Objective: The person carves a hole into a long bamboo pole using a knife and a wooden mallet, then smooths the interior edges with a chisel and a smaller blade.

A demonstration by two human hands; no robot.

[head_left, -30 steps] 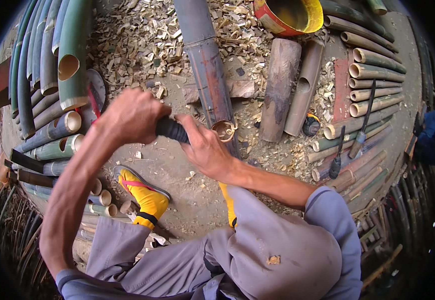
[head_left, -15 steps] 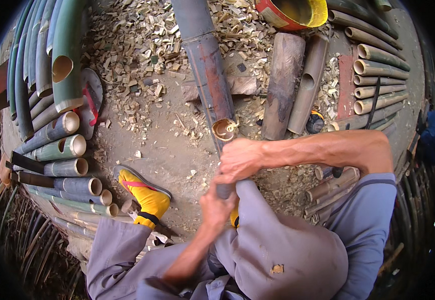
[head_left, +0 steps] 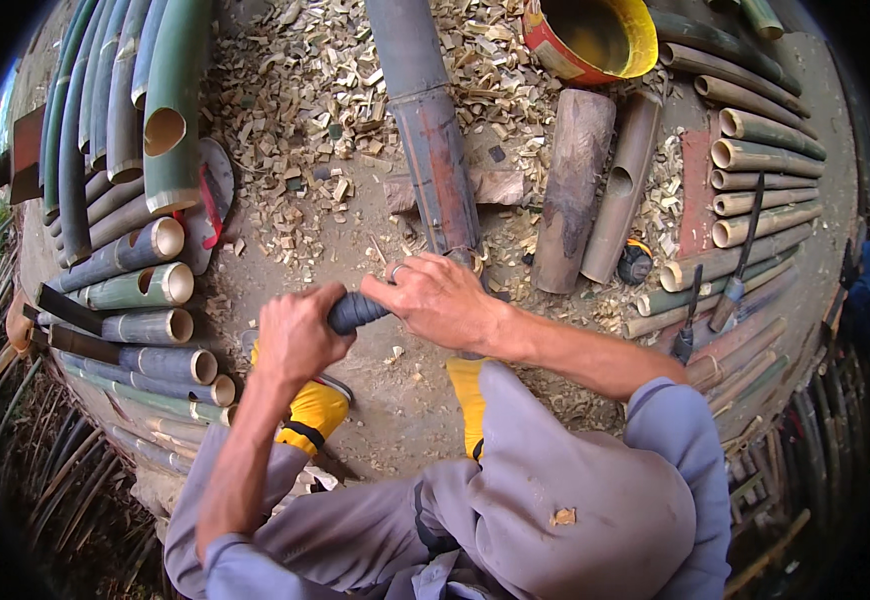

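Note:
A dark bamboo pole (head_left: 447,190) runs from the top of the head view toward me, its near part resting over a wood block (head_left: 500,188). Just at its near end, my right hand (head_left: 443,298) is closed around a tool, covering most of the cut there. A grey wrapped handle (head_left: 357,312) shows between my hands, slanting down to the left. My left hand (head_left: 300,335) grips its outer end with curled fingers. The tool's working end is hidden behind my right hand, so its kind cannot be made out.
Wood chips (head_left: 285,110) cover the ground around the pole. Cut bamboo lengths (head_left: 135,258) lie stacked at left, more bamboo (head_left: 765,228) at right. A log (head_left: 573,190), a holed bamboo piece (head_left: 605,235) and a yellow-rimmed bucket (head_left: 643,50) stand right of the pole. Two dark-handled tools (head_left: 740,280) rest far right.
The handle has swung from pointing toward me to lying crosswise. My left hand has moved up and left, away from my right hand, which has shifted slightly left and up over the pole's end.

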